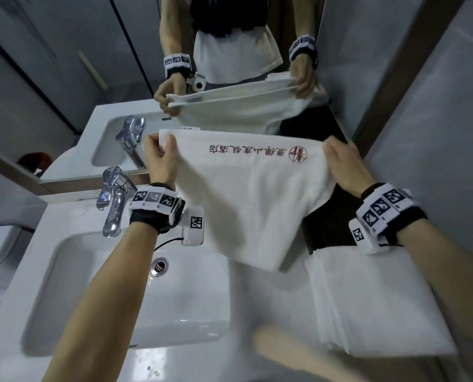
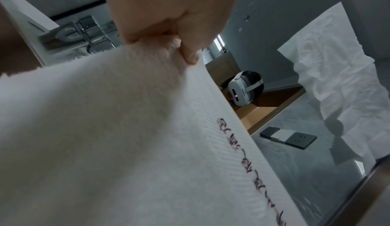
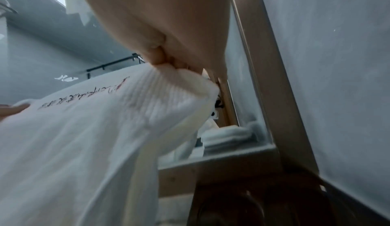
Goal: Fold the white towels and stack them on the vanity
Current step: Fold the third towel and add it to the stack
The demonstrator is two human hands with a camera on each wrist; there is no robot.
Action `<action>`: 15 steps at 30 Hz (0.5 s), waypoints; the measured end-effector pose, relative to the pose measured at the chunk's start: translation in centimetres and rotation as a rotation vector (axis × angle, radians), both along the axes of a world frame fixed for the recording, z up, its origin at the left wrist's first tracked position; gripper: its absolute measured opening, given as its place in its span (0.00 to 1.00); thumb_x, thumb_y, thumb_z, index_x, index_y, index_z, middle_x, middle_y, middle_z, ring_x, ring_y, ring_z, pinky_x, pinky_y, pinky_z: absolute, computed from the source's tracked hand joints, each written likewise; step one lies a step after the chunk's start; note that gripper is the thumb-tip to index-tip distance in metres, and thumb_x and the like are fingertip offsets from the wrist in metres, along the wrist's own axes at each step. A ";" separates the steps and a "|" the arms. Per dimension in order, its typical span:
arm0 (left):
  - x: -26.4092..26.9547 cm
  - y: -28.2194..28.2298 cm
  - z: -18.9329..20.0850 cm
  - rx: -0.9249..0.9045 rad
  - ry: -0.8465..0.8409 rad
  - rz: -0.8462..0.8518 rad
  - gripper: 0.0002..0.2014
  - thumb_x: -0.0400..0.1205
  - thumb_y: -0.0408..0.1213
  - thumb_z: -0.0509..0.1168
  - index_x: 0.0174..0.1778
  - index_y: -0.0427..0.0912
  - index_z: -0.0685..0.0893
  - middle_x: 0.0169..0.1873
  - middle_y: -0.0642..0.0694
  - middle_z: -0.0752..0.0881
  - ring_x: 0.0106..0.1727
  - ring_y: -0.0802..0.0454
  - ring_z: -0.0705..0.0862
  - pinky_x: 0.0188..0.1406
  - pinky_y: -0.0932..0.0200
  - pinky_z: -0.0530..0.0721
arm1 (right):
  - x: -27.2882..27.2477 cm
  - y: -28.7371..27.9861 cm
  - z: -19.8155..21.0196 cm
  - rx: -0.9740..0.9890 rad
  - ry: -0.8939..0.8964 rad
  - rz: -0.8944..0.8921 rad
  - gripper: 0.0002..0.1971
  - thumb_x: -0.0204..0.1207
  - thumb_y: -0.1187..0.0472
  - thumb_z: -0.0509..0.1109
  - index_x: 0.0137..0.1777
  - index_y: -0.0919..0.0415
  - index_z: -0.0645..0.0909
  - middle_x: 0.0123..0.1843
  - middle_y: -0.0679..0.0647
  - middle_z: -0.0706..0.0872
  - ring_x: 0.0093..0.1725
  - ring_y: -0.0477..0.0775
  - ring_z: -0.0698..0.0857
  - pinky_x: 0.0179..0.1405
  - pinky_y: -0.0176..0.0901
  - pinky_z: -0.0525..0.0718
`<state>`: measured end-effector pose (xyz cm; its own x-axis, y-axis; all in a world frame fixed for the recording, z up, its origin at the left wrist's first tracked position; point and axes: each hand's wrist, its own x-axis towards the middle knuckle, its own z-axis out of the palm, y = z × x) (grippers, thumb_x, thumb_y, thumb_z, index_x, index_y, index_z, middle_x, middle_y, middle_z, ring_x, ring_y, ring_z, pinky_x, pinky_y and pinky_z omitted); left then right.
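Observation:
I hold a white towel with red embroidered lettering up in the air over the vanity, its top edge stretched level between my hands. My left hand pinches the top left corner, thumb and fingers curled on the cloth. At the top right corner my right hand grips the doubled edge. The towel hangs folded, its lower end above the counter. A stack of folded white towels lies on the vanity at the right, under my right forearm.
A white sink basin with a chrome tap lies to the left. The mirror stands close behind the towel. A dark object sits on the counter behind the stack. A grey wall closes the right side.

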<state>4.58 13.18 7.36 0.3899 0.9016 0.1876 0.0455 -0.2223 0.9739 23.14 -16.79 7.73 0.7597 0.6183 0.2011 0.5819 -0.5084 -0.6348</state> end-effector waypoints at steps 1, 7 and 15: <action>0.2 -0.2 0.1 -0.013 -0.006 -0.002 0.08 0.83 0.37 0.61 0.40 0.50 0.71 0.34 0.54 0.69 0.34 0.58 0.68 0.36 0.63 0.72 | 0.6 -0.1 0.8 0.005 -0.057 -0.004 0.13 0.86 0.58 0.50 0.39 0.57 0.64 0.34 0.52 0.73 0.44 0.56 0.74 0.63 0.56 0.69; 0.4 -0.5 -0.3 -0.069 -0.041 0.002 0.10 0.83 0.37 0.61 0.38 0.53 0.70 0.35 0.53 0.70 0.36 0.55 0.70 0.37 0.62 0.73 | 2.7 -1.0 2.0 0.017 -0.179 0.070 0.11 0.85 0.54 0.56 0.49 0.59 0.75 0.40 0.60 0.82 0.38 0.57 0.78 0.39 0.46 0.71; -1.3 -0.5 -5.9 -0.090 0.155 -0.051 0.07 0.82 0.31 0.63 0.46 0.40 0.70 0.32 0.53 0.69 0.31 0.57 0.68 0.33 0.62 0.71 | 3.0 -2.6 -5.3 -0.171 0.231 0.202 0.09 0.71 0.58 0.77 0.36 0.50 0.79 0.33 0.45 0.83 0.35 0.43 0.78 0.35 0.22 0.73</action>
